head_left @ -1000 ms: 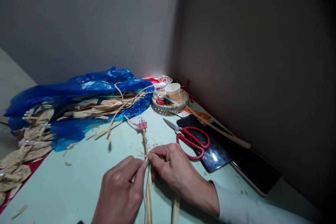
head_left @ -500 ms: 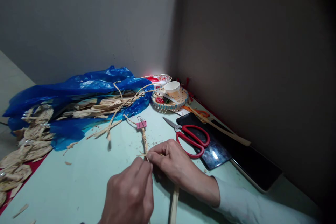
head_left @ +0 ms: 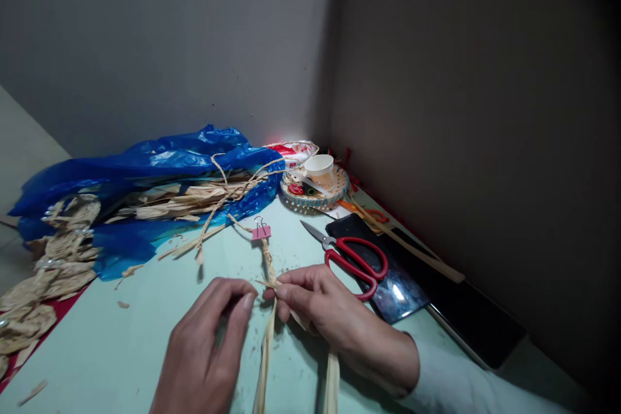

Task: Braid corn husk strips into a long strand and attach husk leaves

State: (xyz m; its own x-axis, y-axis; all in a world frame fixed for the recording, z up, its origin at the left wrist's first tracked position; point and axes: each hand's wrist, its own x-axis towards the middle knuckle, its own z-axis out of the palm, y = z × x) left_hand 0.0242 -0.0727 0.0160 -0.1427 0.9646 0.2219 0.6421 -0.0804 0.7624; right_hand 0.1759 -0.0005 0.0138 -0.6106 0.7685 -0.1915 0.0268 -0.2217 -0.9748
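A short braid of pale dried-husk strips [head_left: 268,259] runs toward me from a pink binder clip [head_left: 261,232] on the pale green table. My right hand [head_left: 320,301] pinches the braid's near end, where a short strip tip pokes out to the left. Loose husk strips [head_left: 264,356] hang down from that point, and another strip [head_left: 332,381] trails below my right wrist. My left hand [head_left: 208,343] is just left of the braid, thumb and forefinger apart, with nothing visible between them.
Red-handled scissors [head_left: 356,259] lie partly on a dark phone [head_left: 395,294], with a second phone [head_left: 480,317] beside it. A blue plastic bag [head_left: 160,155] of husk strips lies back left. A round basket [head_left: 310,202] holds a white cup [head_left: 319,167]. Braided husk pieces [head_left: 68,252] lie far left.
My left hand has let go of the strip by the braid's end and moved left, its fingers parting. My right hand keeps its pinch, shifted slightly down.
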